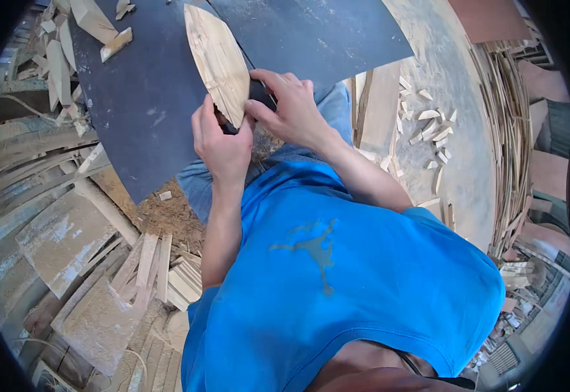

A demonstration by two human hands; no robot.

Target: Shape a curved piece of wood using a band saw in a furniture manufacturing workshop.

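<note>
Between both sets of fingers, a leaf-shaped piece made of joined bamboo strips (pixel 218 60) stands on its pointed lower end over a dark board (pixel 148 98). Left hand (pixel 221 142) grips that lower tip, fingers curled tight. Right hand (pixel 290 108) pinches the piece's edge beside it, fingers narrow. Right of the fingers, small wood offcuts (pixel 432 124) lie scattered on dusty floor (pixel 458 85).
</note>
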